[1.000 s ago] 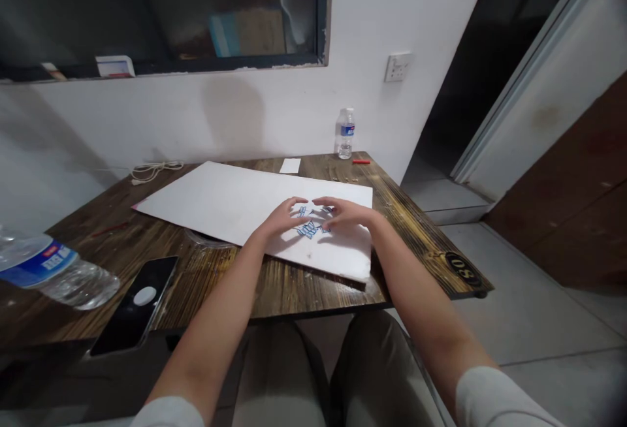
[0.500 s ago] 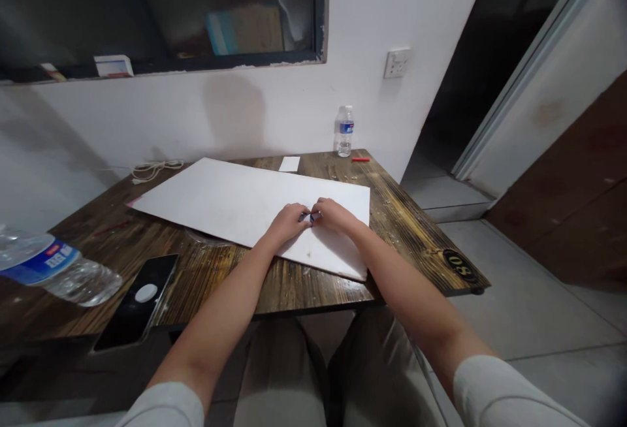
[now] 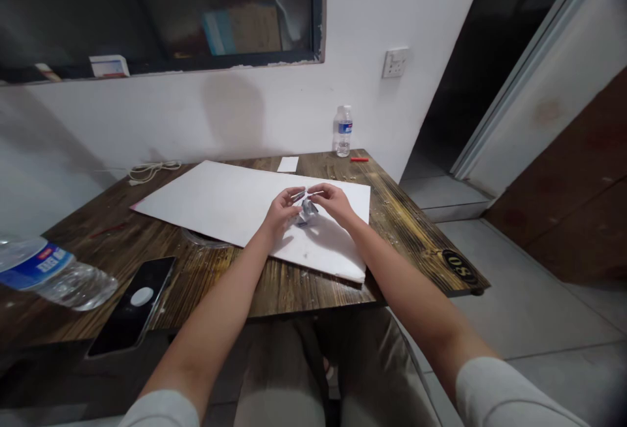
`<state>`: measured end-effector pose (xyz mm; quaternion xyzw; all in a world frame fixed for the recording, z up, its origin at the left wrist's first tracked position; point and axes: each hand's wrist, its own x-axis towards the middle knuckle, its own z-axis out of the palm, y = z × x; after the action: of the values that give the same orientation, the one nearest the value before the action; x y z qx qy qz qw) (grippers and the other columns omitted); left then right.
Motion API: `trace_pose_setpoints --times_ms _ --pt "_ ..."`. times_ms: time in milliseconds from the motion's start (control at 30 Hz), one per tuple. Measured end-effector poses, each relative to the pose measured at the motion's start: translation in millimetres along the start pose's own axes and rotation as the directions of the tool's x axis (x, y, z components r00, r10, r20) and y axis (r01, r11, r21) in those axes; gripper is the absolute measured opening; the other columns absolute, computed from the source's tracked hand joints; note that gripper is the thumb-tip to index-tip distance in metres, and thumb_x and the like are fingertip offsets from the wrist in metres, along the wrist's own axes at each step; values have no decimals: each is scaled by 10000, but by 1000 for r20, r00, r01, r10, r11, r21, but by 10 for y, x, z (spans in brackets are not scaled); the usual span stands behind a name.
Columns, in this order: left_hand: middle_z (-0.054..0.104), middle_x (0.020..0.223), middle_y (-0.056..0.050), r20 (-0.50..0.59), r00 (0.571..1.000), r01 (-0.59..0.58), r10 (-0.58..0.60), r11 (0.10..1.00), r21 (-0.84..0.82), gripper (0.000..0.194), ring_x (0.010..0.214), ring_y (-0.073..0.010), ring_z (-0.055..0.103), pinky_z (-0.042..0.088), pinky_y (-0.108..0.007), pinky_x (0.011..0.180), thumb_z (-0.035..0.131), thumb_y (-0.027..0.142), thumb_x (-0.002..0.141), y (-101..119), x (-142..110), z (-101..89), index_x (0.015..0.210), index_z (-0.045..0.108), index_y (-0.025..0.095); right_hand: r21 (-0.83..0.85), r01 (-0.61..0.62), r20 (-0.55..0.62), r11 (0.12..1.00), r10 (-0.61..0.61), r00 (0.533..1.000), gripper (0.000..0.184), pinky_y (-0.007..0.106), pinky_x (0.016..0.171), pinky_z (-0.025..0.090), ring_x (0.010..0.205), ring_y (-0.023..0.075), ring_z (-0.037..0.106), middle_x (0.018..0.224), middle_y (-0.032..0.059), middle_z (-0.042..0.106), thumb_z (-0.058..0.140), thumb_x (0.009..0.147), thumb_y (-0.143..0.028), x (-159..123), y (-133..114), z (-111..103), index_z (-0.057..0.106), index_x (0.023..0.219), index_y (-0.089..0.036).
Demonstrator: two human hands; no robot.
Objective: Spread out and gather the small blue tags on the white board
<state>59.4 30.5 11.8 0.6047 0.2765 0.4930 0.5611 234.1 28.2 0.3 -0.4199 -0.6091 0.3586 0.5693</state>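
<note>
A small folded, silvery-grey piece with a paper- or foil-like look stands creased between my two hands, just over a white board. My left hand pinches its left side, thumb below and fingers above. From the right, the bent fingers of my right hand grip its upper edge. My fingers partly cover the piece, so its full shape is hidden. The board lies flat on the dark wooden table, and both forearms reach over its near edge.
A large water bottle lies at the left beside a black phone with a white disc. Toward the wall are a white cable, a white card, a small bottle and a red stick-like object.
My hands have risen slightly and their fingers have spread from a tight pinch. More of the folded piece shows between them, standing up and wider.
</note>
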Motion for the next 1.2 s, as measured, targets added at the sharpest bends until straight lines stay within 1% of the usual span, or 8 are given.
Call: trace_pose_setpoints --times_ms 100,233,333,433,600,933,1033,1200 --pt "641 1230 -101 -23 1000 7 -7 1000 -10 449 1177 -276 568 524 -378 866 747 173 574 74 0 -37 1014 659 190 28 30 -12 999 -29 999 252 308 796 517 859 173 647 940 46 710 648 784 -389 23 -16 -70 679 939 -192" --pt "703 1005 -90 -155 986 86 -61 984 158 316 1054 -269 633 538 -393 812 700 212 622 34 57 -139 936 678 185 -232 30 -14 972 -34 999 299 373 903 493 989 213 634 1057 67 702 647 814 -421 50 36 -163 676 1015 -202" --pt "701 992 -94 -185 983 56 16 924 379 261 1037 -273 632 516 -428 866 703 235 647 -41 90 -206 905 689 200 -478 93 153 874 -21 988 610 443 1046 394 1235 287 519 1306 120 600 800 682 -355 26 114 -171 602 1240 -206" --pt "666 1180 -98 -43 996 -37 77 811 584 430 1161 -293 571 423 -458 1009 778 255 612 -111 78 -243 1033 693 245 -616 157 322 772 65 945 868 502 1086 322 1347 348 398 1422 170 492 861 615 -359 -24 176 -106 489 1383 -200" --pt "664 1194 -98 157 987 -110 -18 633 766 484 1221 -343 515 335 -481 1063 814 297 600 -198 32 -250 1066 687 267 -641 308 482 703 56 874 426 392 967 402 1132 269 566 1200 128 648 718 797 -253 -56 176 17 629 1208 -186" --pt "703 940 -74 168 985 -155 28 553 819 281 929 -273 607 455 -391 897 634 116 676 -170 8 -155 927 703 222 -536 201 334 820 -13 943 212 281 758 431 839 194 615 921 41 717 705 731 -150 -91 123 114 704 941 -171" --pt "710 901 -61 96 994 -110 56 605 789 271 899 -260 623 480 -382 869 594 104 668 -158 22 -128 881 719 217 -452 148 258 880 -30 966 152 268 720 438 775 171 607 845 11 706 683 733 -166 -82 110 152 696 883 -180" --pt "722 926 -53 -120 990 -14 75 896 444 375 855 -225 654 521 -341 786 656 152 634 -60 94 -154 1001 722 186 -225 89 33 970 -83 996 127 279 720 482 731 155 613 796 -2 689 637 781 -255 -5 73 140 685 891 -213"
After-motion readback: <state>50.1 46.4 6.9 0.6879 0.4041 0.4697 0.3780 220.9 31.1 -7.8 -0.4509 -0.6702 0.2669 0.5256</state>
